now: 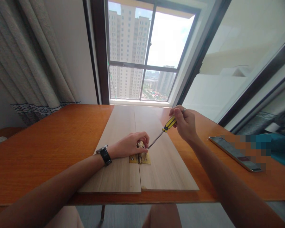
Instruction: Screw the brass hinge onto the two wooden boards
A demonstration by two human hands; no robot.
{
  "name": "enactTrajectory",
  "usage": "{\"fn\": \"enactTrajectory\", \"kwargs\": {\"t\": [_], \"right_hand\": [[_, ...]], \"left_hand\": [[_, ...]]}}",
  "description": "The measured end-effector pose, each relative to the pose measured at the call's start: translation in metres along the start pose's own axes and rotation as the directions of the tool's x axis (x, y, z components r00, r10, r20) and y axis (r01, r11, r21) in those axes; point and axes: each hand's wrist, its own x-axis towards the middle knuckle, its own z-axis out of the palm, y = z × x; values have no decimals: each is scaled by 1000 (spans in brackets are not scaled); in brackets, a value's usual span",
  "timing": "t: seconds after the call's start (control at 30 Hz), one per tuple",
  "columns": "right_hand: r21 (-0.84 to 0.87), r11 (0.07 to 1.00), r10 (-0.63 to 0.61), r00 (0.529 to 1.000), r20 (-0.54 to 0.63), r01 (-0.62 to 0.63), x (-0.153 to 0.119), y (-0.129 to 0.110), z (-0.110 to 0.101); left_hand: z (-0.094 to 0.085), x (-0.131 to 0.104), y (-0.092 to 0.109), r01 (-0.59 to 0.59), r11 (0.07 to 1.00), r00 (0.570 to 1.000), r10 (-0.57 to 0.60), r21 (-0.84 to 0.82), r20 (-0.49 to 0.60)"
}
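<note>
A brass hinge (146, 159) lies flat across the seam between two pale wooden boards, the left board (120, 177) and the right board (167, 171). My left hand (133, 144) rests over the hinge's far part, thumb and fingertips closed around a small screw (147, 150) at its right leaf. In my right hand (185, 122) is a screwdriver (167, 124) with a yellow and black handle, gripped by that handle. Its shaft slants down to the left, and its tip meets the screw by my left fingertips. My left fingers partly hide the hinge.
The boards lie on an orange-brown wooden table (54, 145), their near ends close to its front edge. A phone (235, 153) lies to the right, near a blurred teal patch. A window (142, 63) stands beyond the table, and a grey curtain (35, 57) hangs at left.
</note>
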Motion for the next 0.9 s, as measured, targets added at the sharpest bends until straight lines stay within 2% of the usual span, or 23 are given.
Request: {"fn": "enactTrajectory", "kwargs": {"t": [0.27, 0.53, 0.8, 0.9], "right_hand": [[-37, 999, -37, 998, 51, 39, -1, 0, -1], [33, 998, -62, 995, 84, 60, 1, 3, -4], [50, 995, -90, 996, 4, 90, 1, -2, 2], [48, 995, -90, 996, 25, 88, 0, -2, 2]], "left_hand": [[-1, 1, 0, -6, 998, 1000, 7, 57, -9], [1, 0, -5, -12, 1000, 1000, 12, -10, 14], [1, 1, -7, -47, 993, 999, 49, 109, -20], [1, 1, -6, -50, 989, 999, 52, 137, -9]]}}
